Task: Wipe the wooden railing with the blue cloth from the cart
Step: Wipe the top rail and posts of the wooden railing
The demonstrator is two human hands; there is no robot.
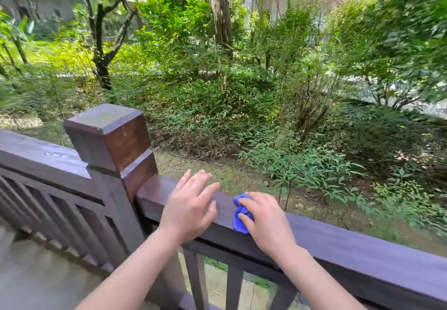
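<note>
A square, dark-brown post [108,138] stood at the left, its flat cap higher than the rail [350,244] that ran from it toward the lower right (a second stretch left the post leftward). Just right of the post, the left hand [188,209] lay palm down on the rail's top, fingers straight and spread, grasping nothing. Farther right of the post, near that hand but apart from it, the blue cloth [242,215] sat bunched on the rail's top and near face. The right hand [267,222] covered it from the right, fingers and thumb curled into its folds, gripping it against the wood. Beyond the post, shrubs [302,164] and a tree trunk [221,12] filled the ground.
</note>
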